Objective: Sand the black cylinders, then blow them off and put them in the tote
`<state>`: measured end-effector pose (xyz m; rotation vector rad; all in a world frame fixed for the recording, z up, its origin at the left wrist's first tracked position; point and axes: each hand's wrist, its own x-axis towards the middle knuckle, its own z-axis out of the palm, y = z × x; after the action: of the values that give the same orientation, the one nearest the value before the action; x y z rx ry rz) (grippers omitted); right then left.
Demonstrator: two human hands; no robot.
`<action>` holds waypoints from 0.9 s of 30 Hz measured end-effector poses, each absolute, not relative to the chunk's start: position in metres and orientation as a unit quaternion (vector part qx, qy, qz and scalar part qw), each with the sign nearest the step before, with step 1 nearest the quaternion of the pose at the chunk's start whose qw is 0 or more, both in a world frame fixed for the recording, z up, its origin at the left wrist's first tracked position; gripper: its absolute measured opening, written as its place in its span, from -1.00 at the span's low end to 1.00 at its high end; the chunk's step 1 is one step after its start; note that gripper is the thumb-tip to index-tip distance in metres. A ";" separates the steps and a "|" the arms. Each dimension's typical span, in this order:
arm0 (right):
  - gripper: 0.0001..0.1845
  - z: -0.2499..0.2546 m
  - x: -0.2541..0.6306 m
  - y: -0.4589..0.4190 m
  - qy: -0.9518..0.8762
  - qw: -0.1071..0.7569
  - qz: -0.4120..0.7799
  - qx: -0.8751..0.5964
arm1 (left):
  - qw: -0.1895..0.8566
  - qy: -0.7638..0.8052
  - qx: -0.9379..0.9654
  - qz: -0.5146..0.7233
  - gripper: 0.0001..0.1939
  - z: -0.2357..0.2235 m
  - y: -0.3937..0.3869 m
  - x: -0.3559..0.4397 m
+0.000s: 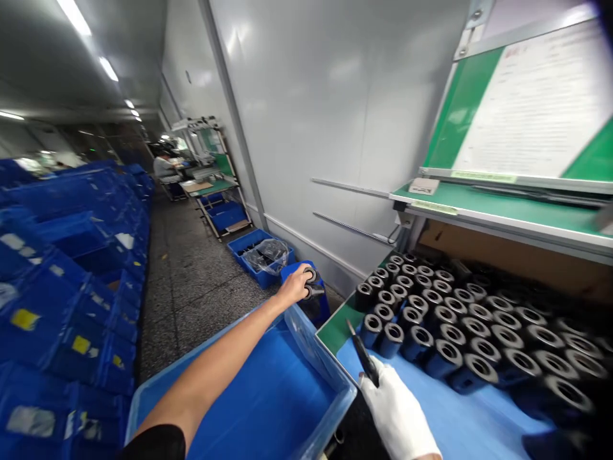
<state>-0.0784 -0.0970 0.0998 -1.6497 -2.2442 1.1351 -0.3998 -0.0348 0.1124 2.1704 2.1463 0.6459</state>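
My bare left hand (293, 285) is clenched around what look like two black cylindrical parts (311, 284), held out past the far corner of a blue plastic crate (263, 396) and in front of a blue bin (318, 306). My white-gloved right hand (395, 406) is closed on a slim black tool (364, 358), though I can't make out what kind from this feed. Its pointed tip sits just over the green corner of the bench (336, 330), close to the near end of the rows of black cylinders with pale ring-shaped ends (445, 338). Those rows stand packed together on a blue mat (445, 421) and fill the bench back toward its far edge, fading into blur and shadow at the right. The crate sits just beside the bench's left edge, between my two hands, and my left forearm (215, 370) crosses above it. Over the bench is a green-topped shelf (502, 214) with a printed document (524, 102) in a green frame. Down on the floor (191, 287), a blue crate holding clear plastic bagging (262, 259) lies ahead, stacked blue crates (62, 306) line the left side, and a seated co-worker (163, 167) is far off down the aisle.
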 end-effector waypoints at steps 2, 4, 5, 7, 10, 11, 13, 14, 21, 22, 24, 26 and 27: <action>-0.49 0.111 -0.112 -0.095 -0.801 0.077 0.349 -0.481 | -0.029 0.717 0.649 0.253 -0.61 0.114 -0.056 -0.419; -0.48 0.123 -0.145 -0.099 -0.839 0.070 0.318 -0.436 | -0.057 0.735 0.608 0.294 -0.61 0.110 -0.074 -0.429; -0.50 0.130 -0.161 -0.102 -0.850 0.051 0.308 -0.425 | -0.067 0.741 0.590 0.316 -0.61 0.106 -0.083 -0.433; -0.54 0.142 -0.185 -0.109 -0.857 -0.006 0.300 -0.419 | -0.082 0.747 0.552 0.362 -0.63 0.098 -0.101 -0.438; -0.54 0.155 -0.205 -0.116 -0.874 -0.036 0.271 -0.401 | -0.098 0.749 0.483 0.443 -0.64 0.088 -0.131 -0.447; -0.53 0.157 -0.208 -0.117 -0.875 -0.025 0.270 -0.400 | -0.100 0.747 0.456 0.472 -0.64 0.086 -0.142 -0.450; -0.49 0.158 -0.212 -0.119 -0.855 -0.013 0.308 -0.418 | -0.098 0.739 0.403 0.531 -0.65 0.082 -0.160 -0.457; -0.48 0.159 -0.214 -0.120 -0.841 -0.024 0.341 -0.419 | -0.092 0.731 0.379 0.560 -0.63 0.081 -0.168 -0.460; -0.50 0.174 -0.231 -0.121 -0.822 0.007 0.427 -0.377 | 0.020 0.621 0.180 0.763 -0.76 0.072 -0.184 -0.482; -0.51 0.176 -0.233 -0.122 -0.821 0.004 0.434 -0.370 | 0.041 0.594 0.155 0.788 -0.80 0.071 -0.187 -0.485; -0.52 0.181 -0.235 -0.126 -0.818 -0.001 0.452 -0.356 | 0.083 0.538 0.116 0.831 -0.83 0.069 -0.198 -0.488; -0.47 0.184 -0.234 -0.133 -0.801 -0.009 0.485 -0.351 | 0.125 0.488 0.090 0.859 -0.82 0.063 -0.214 -0.484; -0.47 0.185 -0.232 -0.135 -0.793 -0.025 0.502 -0.345 | 0.148 0.465 0.080 0.869 -0.79 0.059 -0.222 -0.480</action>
<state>-0.2325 -0.1352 0.1851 -1.1003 -2.5325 1.6023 -0.4795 -0.2225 0.0588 0.2311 1.3382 2.5000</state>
